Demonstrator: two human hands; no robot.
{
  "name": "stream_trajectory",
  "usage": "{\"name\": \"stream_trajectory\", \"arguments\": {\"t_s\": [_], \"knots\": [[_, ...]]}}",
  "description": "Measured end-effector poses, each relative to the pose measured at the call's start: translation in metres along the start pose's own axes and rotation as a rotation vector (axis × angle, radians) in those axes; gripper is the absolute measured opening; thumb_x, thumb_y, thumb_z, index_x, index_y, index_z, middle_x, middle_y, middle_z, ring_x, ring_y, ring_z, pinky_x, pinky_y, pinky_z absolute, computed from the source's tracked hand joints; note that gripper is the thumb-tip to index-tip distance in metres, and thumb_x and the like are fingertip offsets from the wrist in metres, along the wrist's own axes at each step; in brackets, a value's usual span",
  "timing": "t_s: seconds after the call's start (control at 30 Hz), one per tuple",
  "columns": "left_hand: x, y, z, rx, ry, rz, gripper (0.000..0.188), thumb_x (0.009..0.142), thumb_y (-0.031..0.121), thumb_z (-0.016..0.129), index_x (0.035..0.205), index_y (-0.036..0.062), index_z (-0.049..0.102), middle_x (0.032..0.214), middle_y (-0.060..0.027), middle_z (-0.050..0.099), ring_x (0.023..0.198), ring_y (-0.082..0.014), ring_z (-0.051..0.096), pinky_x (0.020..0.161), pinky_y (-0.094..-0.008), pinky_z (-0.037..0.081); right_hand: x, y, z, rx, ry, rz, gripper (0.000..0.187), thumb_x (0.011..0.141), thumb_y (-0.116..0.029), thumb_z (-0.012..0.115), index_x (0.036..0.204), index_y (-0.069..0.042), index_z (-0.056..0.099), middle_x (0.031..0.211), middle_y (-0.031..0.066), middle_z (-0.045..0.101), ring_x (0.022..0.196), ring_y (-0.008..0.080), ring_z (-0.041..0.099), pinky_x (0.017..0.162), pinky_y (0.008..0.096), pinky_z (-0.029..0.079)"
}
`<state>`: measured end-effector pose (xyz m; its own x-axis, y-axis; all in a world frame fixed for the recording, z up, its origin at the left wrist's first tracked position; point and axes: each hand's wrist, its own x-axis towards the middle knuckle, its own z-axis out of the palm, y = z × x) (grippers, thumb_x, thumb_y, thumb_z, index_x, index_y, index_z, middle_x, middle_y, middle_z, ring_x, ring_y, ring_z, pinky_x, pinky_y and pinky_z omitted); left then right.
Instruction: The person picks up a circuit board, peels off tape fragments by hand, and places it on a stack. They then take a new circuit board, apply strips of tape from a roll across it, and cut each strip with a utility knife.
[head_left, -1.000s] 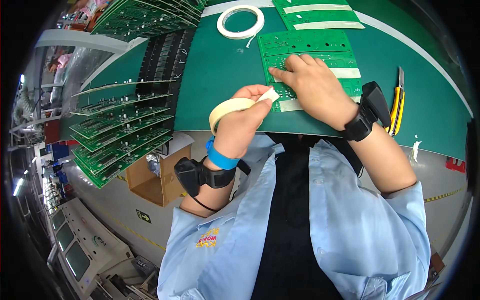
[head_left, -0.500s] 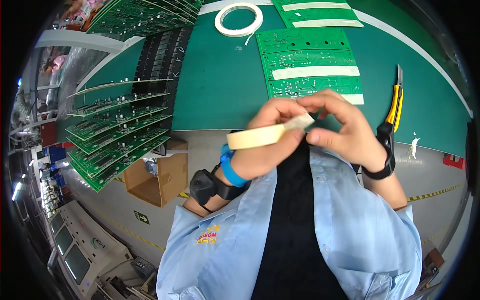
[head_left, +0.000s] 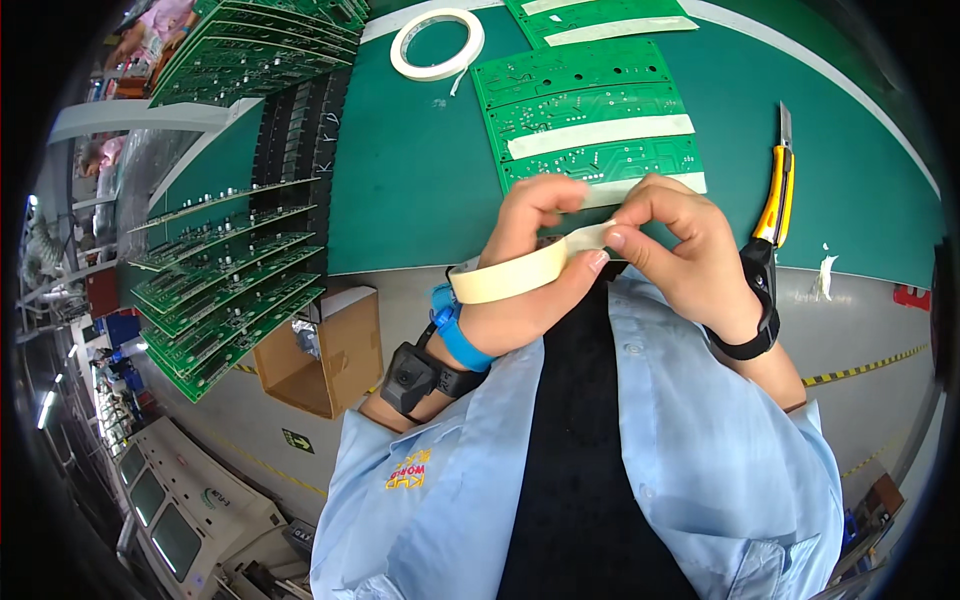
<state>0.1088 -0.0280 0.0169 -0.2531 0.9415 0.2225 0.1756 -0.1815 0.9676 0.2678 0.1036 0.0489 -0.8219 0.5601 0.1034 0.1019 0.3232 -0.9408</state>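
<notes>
A roll of cream masking tape (head_left: 512,279) sits at my left hand (head_left: 525,240), lying across the thumb side; the hand hides part of the roll. The left thumb stretches along below the tape, while the index finger is raised and slightly blurred. My right hand (head_left: 680,245) pinches the loose tape end (head_left: 592,238) between thumb and index finger, so a short strip runs between my hands. Just beyond them, a green circuit board panel (head_left: 590,110) lies on the table with pale tape strips across it, its near edge partly behind my fingers.
A second taped panel (head_left: 600,18) and a white tape roll (head_left: 437,45) lie farther off on the green mat (head_left: 410,180). A yellow utility knife (head_left: 775,195) with its blade out is at right. Boards stand in a black rack (head_left: 300,140) at left, above a cardboard box (head_left: 345,350).
My right thumb and fingers have closed on the loose tape end. My left index finger has lifted away from the strip. The view has shifted slightly.
</notes>
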Motion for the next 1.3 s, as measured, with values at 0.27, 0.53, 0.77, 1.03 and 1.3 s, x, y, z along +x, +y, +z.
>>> {"name": "stream_trajectory", "arguments": {"t_s": [0.27,0.53,0.77,1.03,1.3], "knots": [[0.006,-0.004,-0.039,0.931,0.282,0.258,0.125,0.071,0.091,0.045,0.152,-0.0027,0.024,0.154,-0.0258,0.031,0.144,-0.0476,0.023,0.114,-0.0631,0.007,-0.010,-0.023,-0.025,-0.050,0.219,-0.064,0.012,0.087,-0.005,0.070,0.081,-0.001,0.060,0.080,0.0063,0.059,0.077,0.0191,0.055,0.072,0.0298,0.043],[0.018,0.019,-0.080,0.733,0.706,0.327,0.115,0.086,0.086,0.007,0.156,-0.0036,0.017,0.159,-0.0225,0.027,0.150,-0.0335,0.020,0.122,-0.0462,-0.001,-0.026,-0.047,-0.068,-0.137,0.462,-0.340,0.008,0.092,-0.005,0.061,0.087,0.000,0.058,0.088,0.0088,0.054,0.087,0.0218,0.049,0.081,0.0337,0.039],[0.039,-0.003,-0.067,0.430,0.298,0.158,0.068,0.099,0.025,0.056,0.153,-0.0030,0.027,0.122,-0.0180,0.067,0.126,-0.0294,0.054,0.109,-0.0415,0.036,0.018,0.020,-0.074,-0.045,0.429,0.063,0.016,0.103,-0.016,0.057,0.102,-0.001,0.062,0.103,0.0008,0.066,0.093,0.0064,0.056,0.086,0.0227,0.044],[0.019,-0.020,-0.064,0.724,-0.069,0.073,0.069,0.099,0.032,0.055,0.154,-0.0004,0.028,0.118,-0.0211,0.068,0.114,-0.0381,0.063,0.103,-0.0485,0.042,0.001,0.059,-0.057,-0.226,0.282,0.111,0.021,0.107,-0.019,0.047,0.098,-0.001,0.051,0.110,0.0135,0.072,0.089,0.0085,0.057,0.085,0.0232,0.047],[-0.017,-0.005,-0.067,0.610,-0.236,0.096,0.072,0.096,0.033,0.058,0.153,-0.0010,0.031,0.117,-0.0226,0.068,0.116,-0.0418,0.061,0.105,-0.0489,0.042,-0.049,0.030,-0.044,-0.230,0.294,0.265,0.013,0.102,-0.010,0.053,0.094,0.000,0.053,0.091,0.0099,0.072,0.064,0.0081,0.042,0.057,0.0253,0.037]]}}
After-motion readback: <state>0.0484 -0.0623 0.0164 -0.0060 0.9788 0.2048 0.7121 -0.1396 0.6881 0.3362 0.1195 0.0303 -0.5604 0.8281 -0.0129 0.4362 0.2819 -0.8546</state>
